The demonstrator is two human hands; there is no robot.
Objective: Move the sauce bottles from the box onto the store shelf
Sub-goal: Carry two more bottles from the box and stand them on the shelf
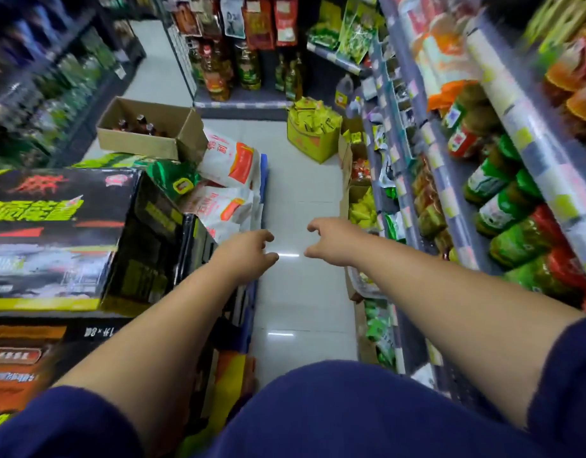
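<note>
An open brown cardboard box (143, 133) sits atop stacked goods at the upper left. Inside it stand dark sauce bottles (141, 124) with dark caps, bunched in its far-left part. The store shelf (450, 180) runs along the right, full of green- and red-labelled jars. My left hand (248, 251) and my right hand (331, 241) both reach out over the aisle floor, fingers loosely curled and apart, holding nothing. Both hands are well short of the box and to its right.
Black and green cartons (54, 239) are stacked at my left, with white sacks (232, 166) behind them. A yellow box of packets (313, 133) stands on the tiled floor (301, 193) ahead. Oil bottles line a far shelf (239, 71).
</note>
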